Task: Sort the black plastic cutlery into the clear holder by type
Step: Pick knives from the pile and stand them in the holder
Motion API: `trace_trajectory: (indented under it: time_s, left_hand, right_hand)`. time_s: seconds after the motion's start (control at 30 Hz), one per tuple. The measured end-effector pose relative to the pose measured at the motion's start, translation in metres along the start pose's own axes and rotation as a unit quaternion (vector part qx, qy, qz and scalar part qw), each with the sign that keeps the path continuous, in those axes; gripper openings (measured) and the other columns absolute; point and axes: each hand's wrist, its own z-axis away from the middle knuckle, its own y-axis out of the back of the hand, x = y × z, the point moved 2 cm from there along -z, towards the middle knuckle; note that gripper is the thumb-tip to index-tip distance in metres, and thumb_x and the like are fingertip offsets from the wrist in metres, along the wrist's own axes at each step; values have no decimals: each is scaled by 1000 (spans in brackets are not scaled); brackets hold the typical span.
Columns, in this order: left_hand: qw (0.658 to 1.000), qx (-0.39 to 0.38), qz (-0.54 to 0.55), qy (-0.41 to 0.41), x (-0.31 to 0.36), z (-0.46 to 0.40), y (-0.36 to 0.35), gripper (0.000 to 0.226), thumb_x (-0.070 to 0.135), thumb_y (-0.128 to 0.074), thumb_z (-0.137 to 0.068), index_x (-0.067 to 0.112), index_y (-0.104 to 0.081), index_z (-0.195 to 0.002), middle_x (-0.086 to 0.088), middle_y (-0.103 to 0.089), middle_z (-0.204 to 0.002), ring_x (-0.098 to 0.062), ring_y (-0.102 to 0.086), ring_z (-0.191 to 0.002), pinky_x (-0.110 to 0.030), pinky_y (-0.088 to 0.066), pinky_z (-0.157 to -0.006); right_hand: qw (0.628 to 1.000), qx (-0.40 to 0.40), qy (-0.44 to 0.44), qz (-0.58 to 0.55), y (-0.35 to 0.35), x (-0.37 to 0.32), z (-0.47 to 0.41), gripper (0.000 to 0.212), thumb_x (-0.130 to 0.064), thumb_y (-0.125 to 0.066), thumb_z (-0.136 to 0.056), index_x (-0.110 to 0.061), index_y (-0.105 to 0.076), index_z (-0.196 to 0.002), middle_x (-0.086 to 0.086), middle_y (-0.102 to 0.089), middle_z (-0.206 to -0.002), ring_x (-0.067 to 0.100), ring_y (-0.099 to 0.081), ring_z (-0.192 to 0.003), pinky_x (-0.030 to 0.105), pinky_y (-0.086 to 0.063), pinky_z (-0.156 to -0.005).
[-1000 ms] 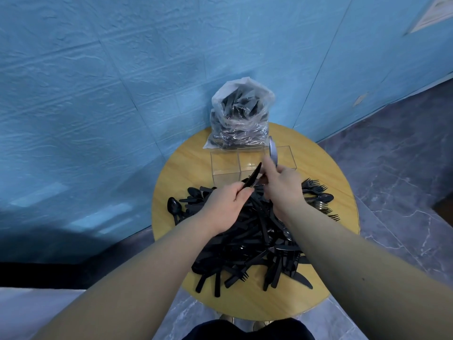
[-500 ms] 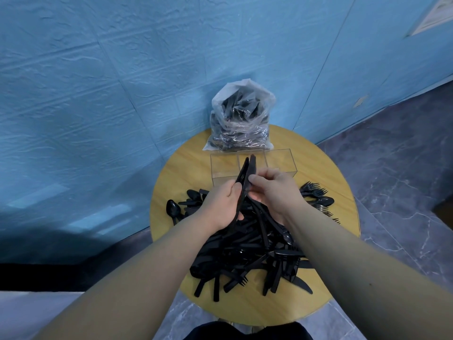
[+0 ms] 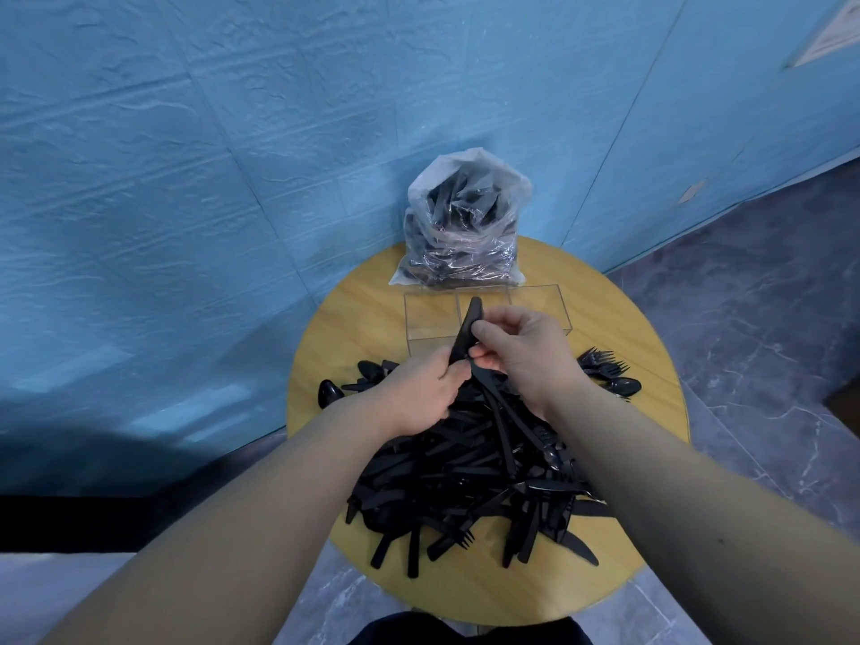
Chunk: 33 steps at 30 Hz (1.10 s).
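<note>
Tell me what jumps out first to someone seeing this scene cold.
A big heap of black cutlery covers the near half of the round table. Above it, both hands, left hand and right hand, hold black pieces upright before the clear holder. Behind the holder a bag of more cutlery leans on the blue wall.

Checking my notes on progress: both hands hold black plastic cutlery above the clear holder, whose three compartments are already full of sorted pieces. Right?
Not quite. The head view shows both hands, left hand and right hand, holding black plastic cutlery at the clear three-compartment holder, but its compartments look empty, not full.
</note>
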Motion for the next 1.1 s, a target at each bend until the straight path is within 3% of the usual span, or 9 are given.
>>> trace_trajectory:
  time_s: [0.13, 0.27, 0.37, 0.5, 0.7, 0.83, 0.93, 1.03, 1.1]
  left_hand:
    - [986, 143, -72, -54, 18, -5, 32, 12, 27, -53, -96, 20, -60, -100, 8, -63, -84, -13, -59, -77, -31, -48, -73]
    - [980, 176, -52, -81, 28, -10, 55, 16, 17, -58, -93, 15, -66, -107, 12, -63, -80, -4, -59, -69, -23, -46, -68]
    - [963, 259, 37, -69, 29, -11, 72, 8, 14, -57, -94, 20, -60, -96, 9, -64, -83, 2, -62, -64, -22, -53, -66]
    - [912, 357, 188, -72, 15, -21, 91, 20, 6, -54, -94, 24, -54, -85, 5, -64, -88, 1, -66, -69, -15, -51, -61]
    - [927, 348, 139, 30, -34, -57, 72, 10, 13, -60, -90, 21, -61, -85, 8, -67, -78, -9, -64, -84, -32, -50, -85]
    - [929, 340, 129, 72, -52, -75, 62, 14, 16, -61, -88, 27, -59, -79, 3, -69, -92, -17, -62, -100, -37, -47, -93]
    - [931, 335, 121, 82, -59, -82, 59, 10, 18, -62, -88, 22, -64, -97, 6, -64, -107, -13, -57, -100, -27, -41, -87]
    - [933, 329, 111, 97, -66, -77, 55, 43, 26, -65, -88, 18, -52, -128, 9, -55, -120, 0, -51, -88, -16, -35, -78]
    - [926, 343, 111, 112, -71, -65, 49, 47, 29, -66, -87, 19, -49, -129, 9, -53, -117, 2, -49, -83, -13, -37, -71]
  right_hand:
    - [997, -33, 54, 44, -4, -16, -6, 19, 1, -60, -89, -14, -68, -81, -6, -65, -60, 6, -57, -58, 20, -53, -62]
    - [990, -2, 106, 98, -3, -29, -16, 14, -8, -65, -87, -19, -72, -91, -5, -62, -66, 9, -54, -63, 30, -52, -70]
    - [967, 50, 131, 212, 6, -21, -23, 22, -17, -65, -88, -16, -69, -109, -7, -66, -81, 7, -56, -71, 29, -52, -76]
    - [925, 57, 67, 370, 21, 13, -23, 18, -19, -60, -91, -13, -70, -104, 0, -70, -97, 11, -59, -83, 22, -46, -74]
    - [906, 39, 0, 421, 28, 47, -22, 24, -18, -58, -91, -11, -67, -112, 3, -69, -108, 19, -63, -100, 27, -49, -87]
    - [879, 31, -7, 477, 32, 59, -22, 26, -21, -58, -91, -12, -66, -115, 5, -68, -111, 22, -61, -102, 27, -47, -85]
    - [849, 20, -17, 527, 32, 68, -22, 36, -32, -62, -89, -13, -61, -119, 5, -60, -115, 25, -58, -102, 30, -46, -82]
    - [823, 2, -35, 567, 31, 77, -20, 51, -45, -65, -84, -16, -55, -124, 3, -54, -116, 24, -58, -99, 32, -49, -80]
    - [807, -3, -35, 589, 30, 80, -19, 53, -48, -66, -83, -17, -52, -123, 2, -53, -115, 24, -58, -98, 33, -50, -76]
